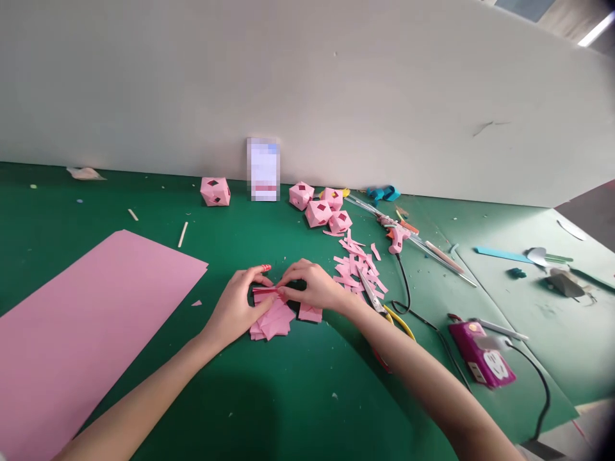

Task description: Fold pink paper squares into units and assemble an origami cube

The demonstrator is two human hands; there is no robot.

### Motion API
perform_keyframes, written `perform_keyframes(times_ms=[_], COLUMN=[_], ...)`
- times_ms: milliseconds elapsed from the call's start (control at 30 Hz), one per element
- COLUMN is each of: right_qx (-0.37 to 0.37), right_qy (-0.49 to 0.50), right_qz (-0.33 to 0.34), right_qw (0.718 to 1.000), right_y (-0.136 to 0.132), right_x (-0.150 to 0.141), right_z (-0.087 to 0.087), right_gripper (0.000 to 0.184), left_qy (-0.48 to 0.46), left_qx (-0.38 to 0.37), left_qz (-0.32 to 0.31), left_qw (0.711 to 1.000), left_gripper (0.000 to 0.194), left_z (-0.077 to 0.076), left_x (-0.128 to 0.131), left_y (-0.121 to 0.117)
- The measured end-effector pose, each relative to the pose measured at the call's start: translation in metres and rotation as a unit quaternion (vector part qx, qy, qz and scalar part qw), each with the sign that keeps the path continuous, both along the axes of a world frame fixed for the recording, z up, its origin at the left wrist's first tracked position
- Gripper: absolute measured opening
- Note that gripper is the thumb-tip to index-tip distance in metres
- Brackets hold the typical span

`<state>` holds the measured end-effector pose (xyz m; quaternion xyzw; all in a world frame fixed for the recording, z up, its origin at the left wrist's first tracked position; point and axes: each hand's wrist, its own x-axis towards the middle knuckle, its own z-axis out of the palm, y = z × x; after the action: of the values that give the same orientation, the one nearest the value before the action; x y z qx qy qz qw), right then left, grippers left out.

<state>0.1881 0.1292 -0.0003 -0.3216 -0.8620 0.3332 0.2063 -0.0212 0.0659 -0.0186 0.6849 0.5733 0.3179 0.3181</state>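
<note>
Both hands meet at the middle of the green mat [298, 390]. My left hand [239, 302] and my right hand [311, 283] pinch a small folded pink paper piece [265, 291] between their fingertips. Just below them lies a stack of folded pink paper pieces [273, 322], with one more folded piece [310, 313] under my right wrist. The fingers of both hands are closed on the piece.
A large pink sheet [81, 320] lies at the left. Pink paper cubes [215, 191] [319, 206] stand by the white wall. Pink paper scraps [358, 264], scissors [384, 310], a pink glue gun [398, 235], a pink power socket [483, 353] and small tools lie at the right.
</note>
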Motion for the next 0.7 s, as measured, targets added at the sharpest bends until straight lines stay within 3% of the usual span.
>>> perform_keyframes(times_ms=[167,300,500,600,700], right_qx=[-0.107,-0.103,-0.093,-0.144,-0.228], right_qy=[0.093,0.153,0.182,0.19,0.222], right_qz=[-0.114,-0.207,-0.229,-0.225,-0.228], right_qw=[0.983,0.961,0.952,0.945,0.92], right_y=[-0.004,-0.006,-0.011,-0.014,-0.013], right_x=[-0.001,-0.005,-0.01,-0.012,-0.013], right_z=[-0.001,-0.002,-0.006,-0.005,-0.002], right_gripper=[0.012,0.016,0.01,0.011,0.018], left_qy=[-0.05,-0.114,-0.199,-0.189,-0.17], left_qx=[-0.022,-0.021,-0.078,-0.084,-0.075], left_qz=[0.056,0.134,0.112,0.121,0.115], left_qw=[0.997,0.984,0.97,0.971,0.976], left_gripper=[0.051,0.039,0.045,0.046,0.043], left_z=[0.004,0.008,0.005,0.001,-0.002], left_x=[0.003,0.01,0.017,0.017,0.016], left_y=[-0.001,0.009,0.022,0.022,0.02])
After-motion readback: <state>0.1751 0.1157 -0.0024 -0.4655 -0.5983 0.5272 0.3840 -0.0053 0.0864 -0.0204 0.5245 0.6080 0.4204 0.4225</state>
